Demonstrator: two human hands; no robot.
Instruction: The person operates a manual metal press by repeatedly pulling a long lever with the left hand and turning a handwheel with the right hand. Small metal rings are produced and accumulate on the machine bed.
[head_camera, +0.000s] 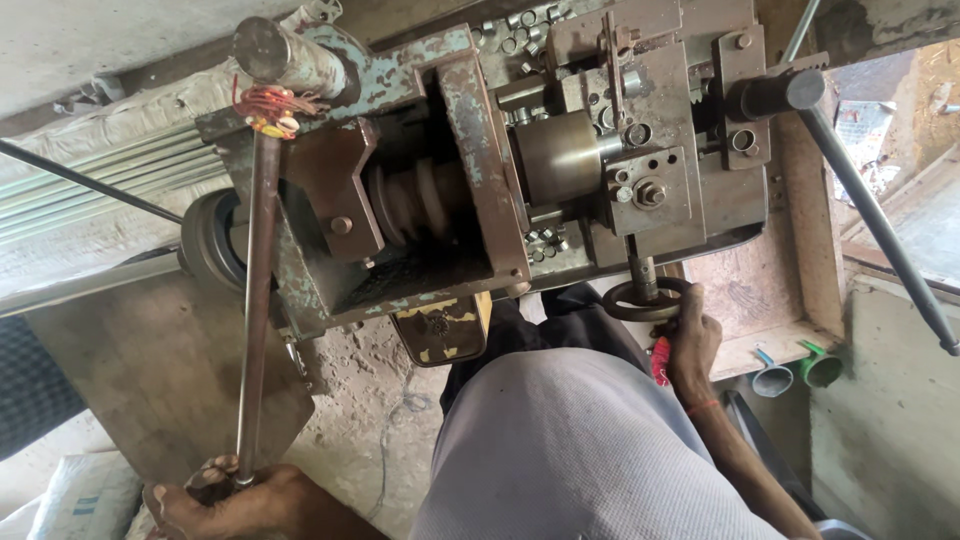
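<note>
**Both Hands Engaged on Lathe Controls**

While the person is standing over the small lathe (480, 160), the left hand (235, 500) is closing fully around the lower end of a long metal rod (258, 300). The fingers are wrapping the rod with no visible gap. The rod's long axis is running nearly vertically in the view, rising away from the grip toward the machine's left end, where it is meeting a cylindrical stub (280, 55) bound with red and orange wire (272, 105). The rod is thin, round and dull brown with a worn surface.

The right hand (690, 335) is gripping the rim of a small dark handwheel (645, 300), fingers curling over its right side. The handwheel is sitting on a short threaded shaft (640, 265) that is leading up into the tool slide (650, 150); it is lying directly beside the hand, toward the machine, so the right hand is the nearer one to the slide.

The machine body is showing chipped blue-green paint over rusted steel. A stepped pulley (415, 200) is sitting inside the frame, and a smooth cylindrical chuck (555, 155) is facing the slide. Small metal rings (535, 20) are lying loose along the top edge. A grey garment (570, 450) is covering the person's front between the two arms.
</note>
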